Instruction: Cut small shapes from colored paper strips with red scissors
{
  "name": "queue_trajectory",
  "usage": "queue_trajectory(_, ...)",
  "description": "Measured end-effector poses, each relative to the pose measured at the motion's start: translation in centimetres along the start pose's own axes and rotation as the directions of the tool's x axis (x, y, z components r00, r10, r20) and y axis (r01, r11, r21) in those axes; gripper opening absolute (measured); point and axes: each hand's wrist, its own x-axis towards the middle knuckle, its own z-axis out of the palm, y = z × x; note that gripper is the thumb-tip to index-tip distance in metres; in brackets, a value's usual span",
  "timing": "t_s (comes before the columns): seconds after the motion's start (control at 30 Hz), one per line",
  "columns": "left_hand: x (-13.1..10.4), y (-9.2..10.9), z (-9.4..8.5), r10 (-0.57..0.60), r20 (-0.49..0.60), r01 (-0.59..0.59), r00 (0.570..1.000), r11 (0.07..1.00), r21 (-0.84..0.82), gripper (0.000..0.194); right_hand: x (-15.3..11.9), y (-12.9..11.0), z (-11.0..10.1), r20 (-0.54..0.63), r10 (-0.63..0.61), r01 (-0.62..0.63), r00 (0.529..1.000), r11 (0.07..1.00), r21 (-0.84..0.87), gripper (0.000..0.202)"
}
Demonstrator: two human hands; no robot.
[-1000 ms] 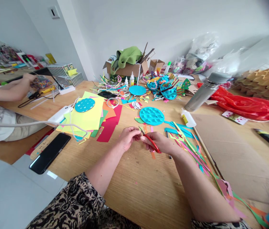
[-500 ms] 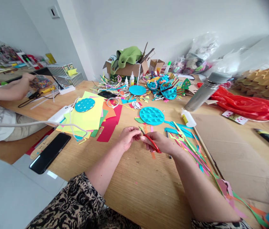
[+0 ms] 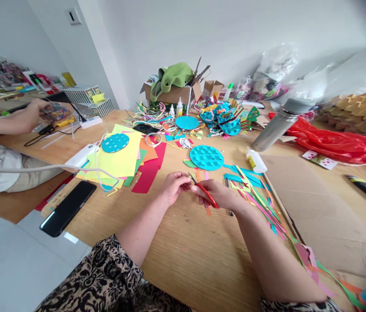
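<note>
Comparing this view with those of the past second, we found no appreciable change: both hands had held their pose and the loose materials lay as before. The right hand (image 3: pixel 213 194) was curled closed around the red handles of the scissors (image 3: pixel 209 199), the blades angled toward 11 o'clock. The left hand (image 3: pixel 175 190) had thumb and fingers drawn into a pinch beside the tips, apparently on a small greenish scrap (image 3: pixel 191 176), too small for us to identify. We could not tell whether the blades touched it. From the hands, we located the blue woven disc (image 3: pixel 206 157) near 1 o'clock, untouched, and a stack of coloured paper (image 3: pixel 122 161) at 10 o'clock. In our judgement, the steadiness indicated fine scissor work in progress, with no completed cut evident.
</note>
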Motion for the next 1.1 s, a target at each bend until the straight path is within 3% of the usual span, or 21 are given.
queue_trajectory(1.1, -0.1, 0.06, 0.04, -0.015, 0.007, 0.015, 1.0, 1.0, 0.004, 0.021, 0.01, 0.04, 0.02, -0.006, 0.004, -0.005, 1.0, 1.0, -0.016, 0.058)
